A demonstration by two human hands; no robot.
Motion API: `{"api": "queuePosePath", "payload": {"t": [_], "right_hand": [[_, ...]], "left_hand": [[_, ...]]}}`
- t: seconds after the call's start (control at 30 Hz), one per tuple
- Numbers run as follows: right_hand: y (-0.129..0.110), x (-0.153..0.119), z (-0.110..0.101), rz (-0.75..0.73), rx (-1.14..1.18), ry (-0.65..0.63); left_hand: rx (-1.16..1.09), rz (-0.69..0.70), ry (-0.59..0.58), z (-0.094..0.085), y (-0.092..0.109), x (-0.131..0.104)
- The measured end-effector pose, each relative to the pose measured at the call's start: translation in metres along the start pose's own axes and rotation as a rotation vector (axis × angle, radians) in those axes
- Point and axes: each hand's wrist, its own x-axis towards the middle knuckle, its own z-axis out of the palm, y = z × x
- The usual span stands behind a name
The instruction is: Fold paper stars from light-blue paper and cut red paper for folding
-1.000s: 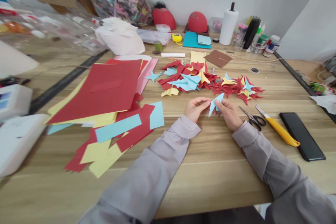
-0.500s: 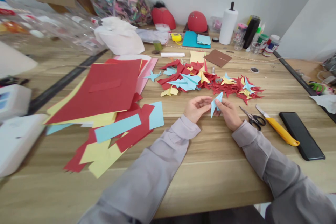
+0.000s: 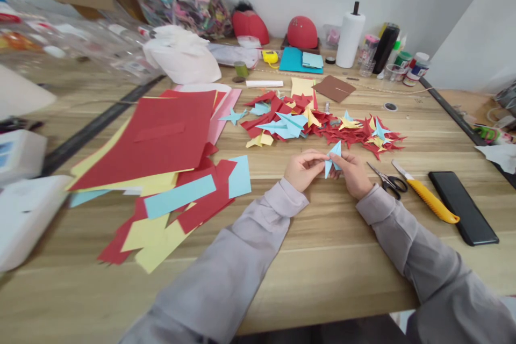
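Observation:
Between my two hands is a small light-blue folded paper piece (image 3: 331, 160) with pointed ends, held above the table. My right hand (image 3: 351, 173) pinches it with the thumb on its face; the fingers behind are partly hidden. From the other side, my left hand (image 3: 303, 169) grips its left edge between thumb and fingers. Just beyond the hands lies a long pile of red folded paper pieces (image 3: 342, 133), with some yellow and blue ones on it. A blue paper star (image 3: 233, 116) rests at the pile's left end.
Scissors (image 3: 390, 181), a yellow cutter (image 3: 433, 201) and a black phone (image 3: 463, 207) lie to the right. Red sheets (image 3: 169, 131) and paper strips (image 3: 181, 196) cover the left. A white bottle (image 3: 350, 40) and jars stand at the back.
My left fingers have closed in and now grip the blue piece's left edge. The piece has turned slightly between my hands.

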Motion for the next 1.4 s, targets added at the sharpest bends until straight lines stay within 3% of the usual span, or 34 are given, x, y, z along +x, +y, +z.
{"api": "queuePosePath", "payload": {"t": [0.2, 0.5, 0.63, 0.8, 0.97, 1.1, 1.4], "right_hand": [[-0.004, -0.001, 0.000, 0.014, 0.002, -0.026], [-0.002, -0.001, -0.001, 0.030, 0.003, -0.015], [-0.002, -0.001, -0.001, 0.022, -0.002, -0.027], [-0.004, -0.002, -0.001, 0.007, -0.003, -0.044], [-0.005, -0.003, 0.000, -0.017, -0.021, -0.089], [-0.005, -0.004, 0.000, -0.030, -0.028, -0.115], [-0.006, -0.005, 0.000, -0.040, -0.055, -0.108]], "left_hand": [[0.066, 0.038, 0.026, -0.002, -0.005, 0.001], [0.487, 0.403, 0.033, -0.012, -0.011, 0.002], [0.560, 0.468, -0.010, -0.015, -0.012, 0.002], [0.474, 0.397, -0.021, -0.014, -0.012, 0.003], [0.276, 0.194, 0.074, -0.011, -0.012, 0.005], [0.137, 0.072, 0.042, -0.010, -0.009, 0.006], [0.091, 0.016, 0.052, -0.009, -0.008, 0.006]]}}
